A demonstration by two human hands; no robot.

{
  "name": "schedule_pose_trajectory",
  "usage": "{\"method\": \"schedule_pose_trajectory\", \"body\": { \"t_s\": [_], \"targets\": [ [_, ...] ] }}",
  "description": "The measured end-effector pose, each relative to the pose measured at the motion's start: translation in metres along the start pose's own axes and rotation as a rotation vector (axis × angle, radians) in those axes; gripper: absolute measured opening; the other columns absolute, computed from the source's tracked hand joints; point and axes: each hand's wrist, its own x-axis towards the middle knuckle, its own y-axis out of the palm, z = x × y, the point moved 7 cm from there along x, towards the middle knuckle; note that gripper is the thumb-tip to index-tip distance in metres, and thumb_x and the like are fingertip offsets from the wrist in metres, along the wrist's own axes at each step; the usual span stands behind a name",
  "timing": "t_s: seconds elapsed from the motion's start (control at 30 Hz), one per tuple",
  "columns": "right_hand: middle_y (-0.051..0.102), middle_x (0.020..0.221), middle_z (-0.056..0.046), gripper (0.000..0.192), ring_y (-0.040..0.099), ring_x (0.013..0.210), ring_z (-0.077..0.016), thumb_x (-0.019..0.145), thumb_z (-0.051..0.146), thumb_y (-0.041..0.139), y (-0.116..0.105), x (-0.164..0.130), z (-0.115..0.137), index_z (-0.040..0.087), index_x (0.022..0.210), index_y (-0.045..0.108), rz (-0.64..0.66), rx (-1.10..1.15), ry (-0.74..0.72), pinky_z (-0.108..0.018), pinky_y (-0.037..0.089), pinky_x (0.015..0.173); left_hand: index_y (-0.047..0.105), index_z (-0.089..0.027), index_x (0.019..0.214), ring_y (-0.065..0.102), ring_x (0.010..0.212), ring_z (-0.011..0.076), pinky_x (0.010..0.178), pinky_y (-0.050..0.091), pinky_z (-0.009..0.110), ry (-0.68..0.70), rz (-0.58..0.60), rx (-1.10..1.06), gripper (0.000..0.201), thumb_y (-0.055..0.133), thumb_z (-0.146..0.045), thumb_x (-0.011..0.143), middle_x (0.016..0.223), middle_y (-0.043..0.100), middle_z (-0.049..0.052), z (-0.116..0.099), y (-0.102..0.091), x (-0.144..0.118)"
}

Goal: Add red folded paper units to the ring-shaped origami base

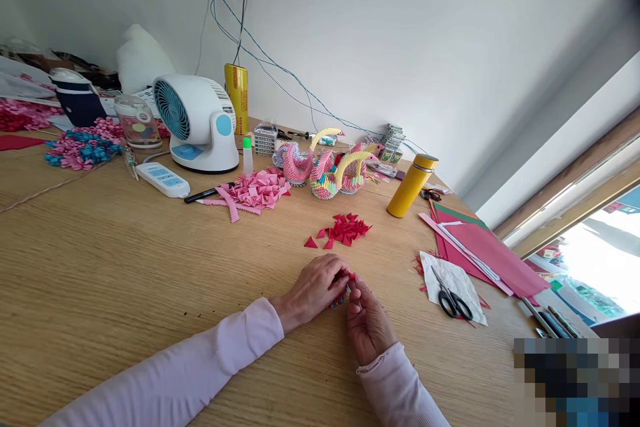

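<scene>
- Where the two hands meet on the wooden bench (100, 260), a small folded paper piece (345, 288) sits pinched between them, showing red with a hint of blue and yellow at its lower edge.
- Its long axis and the way it points cannot be told: the fingers cover nearly all of it.
- The left hand (315, 290) comes in from the left, fingers (336, 273) curled together over the top of the piece and clamped on it.
- The right hand (369, 323) comes up from below, its fingers (356, 293) closed on the piece's right side, touching the left hand's fingertips.
- Both pale pink sleeves (220, 353) are cut off by the lower frame edge.
- Just beyond the hands lies a loose pile of red paper triangles (344, 229), points facing every way.
- Black-handled scissors (453, 299) rest on a white scrap to the right, blades pointing away from the person.
- A blurred patch hides the lower right corner.
</scene>
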Motion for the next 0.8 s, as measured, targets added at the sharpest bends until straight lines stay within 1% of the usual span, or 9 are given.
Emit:
{"method": "schedule_pose_trajectory", "body": {
  "t_s": [0.1,0.17,0.23,0.37,0.43,0.53,0.63,0.7,0.8],
  "targets": [
    [0.07,0.065,0.002,0.022,0.056,0.041,-0.0018,0.059,0.01,0.081,0.001,0.003,0.009,0.013,0.075,0.065,0.033,-0.041,-0.071,-0.006,0.04,0.03,0.054,-0.018,0.094,0.058,0.086,0.0172,0.079,0.047,0.03,-0.006,0.007,-0.02,0.007,0.051,-0.023,0.091,0.092,0.063,0.004,0.002,0.0,-0.001],
    [0.071,0.071,0.001,0.031,0.056,0.044,-0.0027,0.052,0.016,0.085,0.003,0.003,0.018,0.014,0.077,0.066,0.082,-0.092,-0.126,-0.007,0.039,0.03,0.051,-0.018,0.104,0.058,0.092,0.0184,0.082,0.048,0.032,-0.017,-0.006,-0.063,0.02,0.057,-0.029,0.088,0.099,0.061,0.005,0.004,-0.002,-0.002],
    [0.072,0.076,0.0,0.037,0.057,0.047,-0.0039,0.049,0.022,0.088,0.007,0.002,0.026,0.014,0.078,0.067,0.148,-0.175,-0.184,-0.009,0.037,0.03,0.044,-0.019,0.115,0.056,0.103,0.02,0.088,0.048,0.034,-0.017,-0.038,-0.12,0.039,0.063,-0.032,0.084,0.112,0.057,0.007,0.005,-0.005,-0.003],
    [0.07,0.077,-0.001,0.031,0.045,0.041,-0.0014,0.061,0.034,0.082,0.022,-0.001,0.038,0.016,0.084,0.069,0.367,-0.455,-0.361,-0.012,0.028,0.03,0.034,-0.022,0.124,0.042,0.125,0.0259,0.102,0.041,0.04,0.019,-0.091,-0.191,0.067,0.075,-0.033,0.072,0.129,0.044,0.012,0.005,-0.01,-0.003],
    [0.07,0.077,-0.002,0.028,0.045,0.043,-0.003,0.067,0.037,0.078,0.029,-0.001,0.037,0.017,0.086,0.07,0.482,-0.612,-0.437,-0.014,0.033,0.035,0.032,-0.022,0.125,0.042,0.124,0.0283,0.101,0.041,0.042,0.021,-0.084,-0.218,0.077,0.08,-0.035,0.066,0.129,0.041,0.013,0.007,-0.009,-0.004],
    [0.07,0.077,-0.004,0.027,0.057,0.058,-0.0103,0.07,0.039,0.075,0.032,0.002,0.031,0.018,0.086,0.071,0.586,-0.791,-0.507,-0.021,0.045,0.051,0.03,-0.022,0.125,0.048,0.116,0.0283,0.097,0.044,0.044,-0.014,-0.054,-0.292,0.087,0.084,-0.038,0.058,0.127,0.041,0.014,0.014,-0.009,-0.01],
    [0.069,0.076,-0.004,0.028,0.06,0.065,-0.0136,0.072,0.04,0.073,0.03,0.008,0.027,0.018,0.088,0.07,0.609,-0.875,-0.539,-0.025,0.048,0.06,0.027,-0.022,0.126,0.049,0.116,0.0287,0.098,0.042,0.046,-0.073,0.066,-0.416,0.095,0.087,-0.033,0.053,0.124,0.046,0.014,0.02,-0.01,-0.019],
    [0.069,0.077,-0.005,0.029,0.06,0.065,-0.0137,0.073,0.041,0.072,0.029,0.011,0.026,0.018,0.09,0.069,0.617,-0.894,-0.539,-0.026,0.049,0.061,0.028,-0.024,0.127,0.048,0.118,0.0269,0.099,0.042,0.046,-0.1,0.156,-0.477,0.088,0.084,-0.025,0.059,0.126,0.046,0.012,0.022,-0.011,-0.024],
    [0.069,0.076,-0.005,0.029,0.059,0.063,-0.0133,0.074,0.042,0.071,0.031,0.012,0.027,0.018,0.089,0.069,0.617,-0.905,-0.544,-0.026,0.048,0.059,0.029,-0.023,0.128,0.048,0.12,0.0263,0.101,0.041,0.046,-0.156,0.145,-0.464,0.083,0.081,-0.022,0.063,0.13,0.044,0.013,0.028,-0.016,-0.027]
  ]
}}
